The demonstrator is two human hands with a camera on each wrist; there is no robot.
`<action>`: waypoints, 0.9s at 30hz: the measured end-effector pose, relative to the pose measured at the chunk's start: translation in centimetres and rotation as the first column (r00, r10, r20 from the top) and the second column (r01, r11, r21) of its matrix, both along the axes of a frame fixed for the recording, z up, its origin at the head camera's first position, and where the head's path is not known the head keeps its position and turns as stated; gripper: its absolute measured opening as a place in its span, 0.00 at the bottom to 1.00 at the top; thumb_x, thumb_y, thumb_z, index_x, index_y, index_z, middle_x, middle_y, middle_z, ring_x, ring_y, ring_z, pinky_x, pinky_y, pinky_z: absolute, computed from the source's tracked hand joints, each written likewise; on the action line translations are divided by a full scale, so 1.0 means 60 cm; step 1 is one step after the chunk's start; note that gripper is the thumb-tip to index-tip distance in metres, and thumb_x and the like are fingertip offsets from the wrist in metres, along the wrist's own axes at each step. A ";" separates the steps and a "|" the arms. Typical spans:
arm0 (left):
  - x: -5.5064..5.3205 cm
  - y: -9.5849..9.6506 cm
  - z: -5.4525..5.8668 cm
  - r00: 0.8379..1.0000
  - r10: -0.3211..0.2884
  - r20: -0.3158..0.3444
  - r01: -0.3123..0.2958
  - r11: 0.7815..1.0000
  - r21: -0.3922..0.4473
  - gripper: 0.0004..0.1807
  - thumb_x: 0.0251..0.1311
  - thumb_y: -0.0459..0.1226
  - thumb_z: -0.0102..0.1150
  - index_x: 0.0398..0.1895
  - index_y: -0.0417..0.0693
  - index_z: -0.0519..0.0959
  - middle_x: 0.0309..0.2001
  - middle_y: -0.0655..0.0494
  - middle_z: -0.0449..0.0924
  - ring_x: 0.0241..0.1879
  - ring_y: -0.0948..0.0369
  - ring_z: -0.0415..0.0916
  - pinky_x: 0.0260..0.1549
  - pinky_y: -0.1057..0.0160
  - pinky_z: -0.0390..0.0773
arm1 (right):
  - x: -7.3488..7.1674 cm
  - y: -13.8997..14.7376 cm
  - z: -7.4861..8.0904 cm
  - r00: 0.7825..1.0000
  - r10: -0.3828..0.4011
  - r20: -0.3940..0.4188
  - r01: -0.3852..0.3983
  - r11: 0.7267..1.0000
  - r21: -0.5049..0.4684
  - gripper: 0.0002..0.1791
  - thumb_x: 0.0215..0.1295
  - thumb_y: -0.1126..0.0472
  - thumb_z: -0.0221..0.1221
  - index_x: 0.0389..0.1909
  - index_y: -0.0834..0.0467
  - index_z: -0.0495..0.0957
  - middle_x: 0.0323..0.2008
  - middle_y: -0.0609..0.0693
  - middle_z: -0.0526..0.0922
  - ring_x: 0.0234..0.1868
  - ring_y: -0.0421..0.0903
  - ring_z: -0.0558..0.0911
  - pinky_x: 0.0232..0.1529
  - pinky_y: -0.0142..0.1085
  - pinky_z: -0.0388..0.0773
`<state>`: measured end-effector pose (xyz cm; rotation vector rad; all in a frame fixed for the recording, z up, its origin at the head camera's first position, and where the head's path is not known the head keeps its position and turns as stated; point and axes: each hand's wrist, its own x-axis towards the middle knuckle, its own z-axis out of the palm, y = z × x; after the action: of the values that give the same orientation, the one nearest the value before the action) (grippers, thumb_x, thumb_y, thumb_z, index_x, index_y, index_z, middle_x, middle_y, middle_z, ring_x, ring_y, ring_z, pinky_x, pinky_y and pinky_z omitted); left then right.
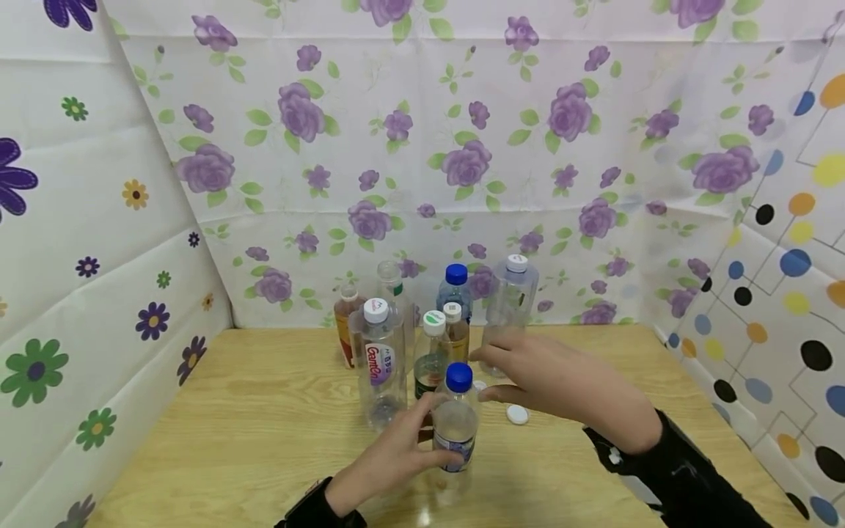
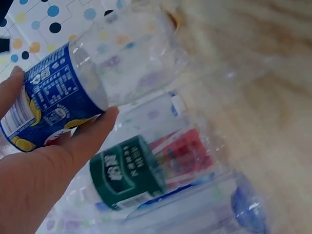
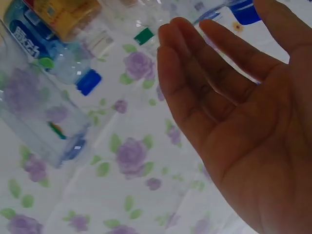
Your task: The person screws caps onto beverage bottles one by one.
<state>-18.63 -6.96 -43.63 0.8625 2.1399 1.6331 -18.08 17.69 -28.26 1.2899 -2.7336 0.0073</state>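
My left hand grips a clear plastic bottle with a blue cap, upright at the front of the group. In the left wrist view, the thumb and fingers wrap the blue label, which shows lemon slices. My right hand hovers to the right of that cap, fingers loosely spread and palm bare in the right wrist view. Just behind the held bottle stands a bottle with a white-and-green cap and a dark green label.
A large clear bottle with a white cap stands left of the held one. Behind are an orange-labelled bottle, a blue-capped bottle and a tall clear bottle. A white cap lies on the wooden table; flowered cloth hangs behind.
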 end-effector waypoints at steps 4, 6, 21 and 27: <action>0.002 -0.016 0.017 1.000 -0.003 0.001 0.003 1.000 -0.003 0.38 0.62 0.45 0.70 0.73 0.60 0.61 0.66 0.52 0.71 0.67 0.51 0.71 0.62 0.63 0.77 | -0.004 0.019 -0.041 0.990 -0.083 0.118 0.091 0.994 -0.058 0.21 0.73 0.49 0.61 0.61 0.54 0.77 0.50 0.49 0.80 0.43 0.43 0.81 0.40 0.33 0.82; 0.008 -0.026 0.034 1.000 0.013 -0.009 -0.013 1.000 -0.003 0.39 0.62 0.45 0.71 0.73 0.60 0.62 0.66 0.52 0.71 0.66 0.50 0.71 0.61 0.63 0.78 | -0.010 0.024 -0.067 0.983 -0.090 0.160 0.103 0.992 -0.078 0.19 0.72 0.51 0.62 0.59 0.55 0.78 0.49 0.50 0.81 0.42 0.44 0.83 0.38 0.34 0.83; 0.007 -0.241 0.177 0.965 0.038 -0.259 -0.038 0.999 0.006 0.39 0.57 0.27 0.70 0.71 0.34 0.62 0.61 0.34 0.72 0.58 0.56 0.78 0.54 0.58 0.84 | -0.022 0.034 -0.183 0.953 -0.053 0.297 0.120 0.970 -0.211 0.13 0.71 0.56 0.64 0.53 0.56 0.82 0.45 0.48 0.82 0.39 0.40 0.82 0.35 0.30 0.82; -0.034 -0.333 0.158 0.923 0.272 -0.273 -0.304 0.949 -0.083 0.39 0.61 0.29 0.70 0.73 0.37 0.61 0.63 0.33 0.68 0.59 0.44 0.76 0.48 0.58 0.86 | -0.027 0.037 -0.200 0.949 -0.049 0.312 0.124 0.966 -0.228 0.13 0.72 0.56 0.63 0.53 0.56 0.82 0.46 0.49 0.83 0.40 0.39 0.82 0.35 0.30 0.82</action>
<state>-20.66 -26.92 -34.17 0.7881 2.6283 1.5676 -19.67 19.93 -40.28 1.1824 -2.9167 0.5648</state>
